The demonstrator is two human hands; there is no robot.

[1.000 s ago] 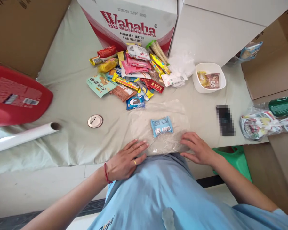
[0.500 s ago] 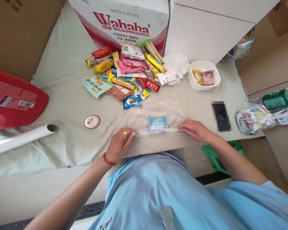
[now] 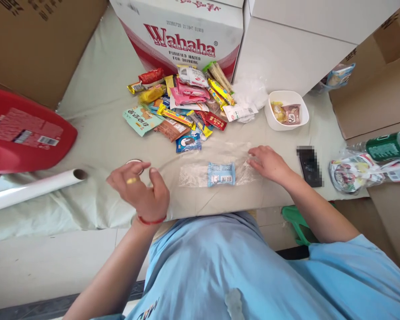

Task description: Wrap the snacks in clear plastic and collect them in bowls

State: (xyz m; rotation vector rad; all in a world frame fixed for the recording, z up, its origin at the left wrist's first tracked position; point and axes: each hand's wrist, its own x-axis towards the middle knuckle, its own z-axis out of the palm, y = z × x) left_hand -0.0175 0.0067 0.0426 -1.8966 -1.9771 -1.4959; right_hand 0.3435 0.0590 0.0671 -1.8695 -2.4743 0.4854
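A small blue snack packet (image 3: 222, 174) lies on a clear plastic sheet or bag (image 3: 195, 175) near the table's front edge. To its left, my left hand (image 3: 142, 189) is raised with fingers apart and nothing in it. It partly covers a round badge (image 3: 135, 162) that lies on the cloth. My right hand (image 3: 268, 163) hovers at the right end of the clear plastic, fingers loosely spread. Whether its fingertips touch the plastic I cannot tell.
Behind is a pile of wrapped snacks (image 3: 186, 98) against a Wahaha carton (image 3: 190, 40). A white bowl (image 3: 271, 120) with packets stands back right. A dark phone (image 3: 310, 166) and a bottle (image 3: 386, 144) lie right. Left are a white roll (image 3: 36, 192) and a red container (image 3: 30, 133).
My left hand has let go of the clear plastic and moved left toward the badge, opening. My right hand's fingers have loosened and spread. The blue packet stays on the plastic.
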